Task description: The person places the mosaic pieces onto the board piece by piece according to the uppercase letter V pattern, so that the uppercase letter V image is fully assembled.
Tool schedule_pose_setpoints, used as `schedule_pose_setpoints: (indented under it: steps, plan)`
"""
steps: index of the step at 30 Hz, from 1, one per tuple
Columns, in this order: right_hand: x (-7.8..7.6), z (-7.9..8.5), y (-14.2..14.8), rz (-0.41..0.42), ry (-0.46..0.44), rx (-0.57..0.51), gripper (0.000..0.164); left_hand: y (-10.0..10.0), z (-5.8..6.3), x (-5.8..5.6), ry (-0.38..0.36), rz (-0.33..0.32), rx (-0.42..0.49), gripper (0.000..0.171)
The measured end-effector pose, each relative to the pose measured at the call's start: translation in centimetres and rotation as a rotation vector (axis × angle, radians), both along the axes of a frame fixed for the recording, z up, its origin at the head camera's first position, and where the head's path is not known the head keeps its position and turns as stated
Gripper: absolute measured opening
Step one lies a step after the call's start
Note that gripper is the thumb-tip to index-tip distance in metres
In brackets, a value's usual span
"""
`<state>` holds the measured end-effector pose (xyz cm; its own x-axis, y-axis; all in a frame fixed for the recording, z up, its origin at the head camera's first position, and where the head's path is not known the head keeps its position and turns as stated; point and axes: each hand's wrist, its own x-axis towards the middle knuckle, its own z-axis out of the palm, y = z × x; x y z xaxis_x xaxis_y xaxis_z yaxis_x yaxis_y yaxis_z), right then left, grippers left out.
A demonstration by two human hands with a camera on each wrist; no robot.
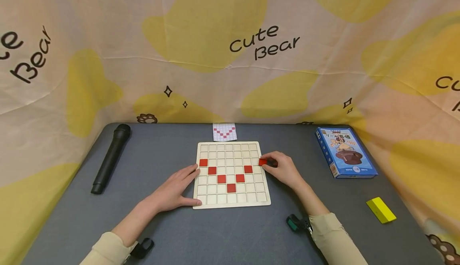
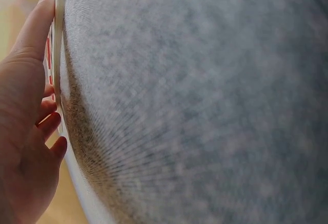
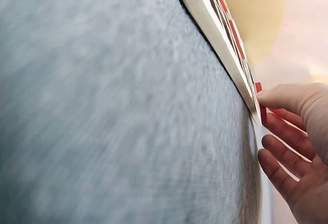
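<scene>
A pale square grid board (image 1: 212, 200) lies on the table, with several red square tiles (image 1: 231, 188) set in its cells in a V shape. At its right edge, my right hand (image 1: 284, 169) pinches another red tile (image 1: 262, 162) between thumb and fingertips. The right wrist view shows that red tile (image 3: 259, 87) standing tilted at the board's rim, partly hidden by the thumb. My left hand (image 1: 172, 189) rests against the board's left edge, fingers spread and thumb near the lower left corner. In the left wrist view its thumb (image 2: 36, 32) lies along the board's side.
Behind the board lies a small card (image 1: 224, 132) printed with a pink V pattern. A black microphone (image 1: 110, 159) is at the left. To the right are a blue box (image 1: 346, 153) and a yellow block (image 1: 381, 210). A printed cloth (image 1: 201, 37) hangs along the grey table's (image 1: 230, 237) back edge.
</scene>
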<state>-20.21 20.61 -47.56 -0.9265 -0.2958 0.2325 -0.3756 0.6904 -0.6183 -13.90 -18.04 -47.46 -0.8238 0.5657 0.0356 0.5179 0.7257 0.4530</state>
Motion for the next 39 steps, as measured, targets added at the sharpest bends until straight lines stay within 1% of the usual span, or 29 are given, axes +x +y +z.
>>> schedule_pose_setpoints:
  steps: [4, 9, 16, 23, 28, 39]
  plan:
    - [-0.4, 0.0, -0.8, 0.029, 0.008, 0.006, 0.028, 0.0, 0.0, 0.0, -0.019, 0.008, -0.004, 0.100]
    - [-0.8, 0.0, -1.3, 0.055, 0.008, 0.017, 0.027, 0.0, 0.0, 0.0, -0.020, 0.008, -0.006, 0.099]
    - [-1.2, -0.2, -1.6, 0.085, 0.019, 0.019, 0.027, 0.1, 0.0, 0.0, -0.022, 0.007, -0.001, 0.099]
    - [-1.2, -0.3, -1.5, 0.098, 0.004, 0.018, 0.025, 0.1, 0.0, 0.0, -0.021, 0.004, -0.001, 0.099]
    - [-1.0, -0.2, -1.3, 0.090, -0.005, -0.006, 0.024, 0.1, 0.0, 0.0, -0.017, 0.004, 0.002, 0.099]
    - [-0.4, -0.1, -0.4, 0.029, 0.001, -0.051, 0.021, 0.0, 0.0, -0.1, -0.016, 0.000, -0.001, 0.098]
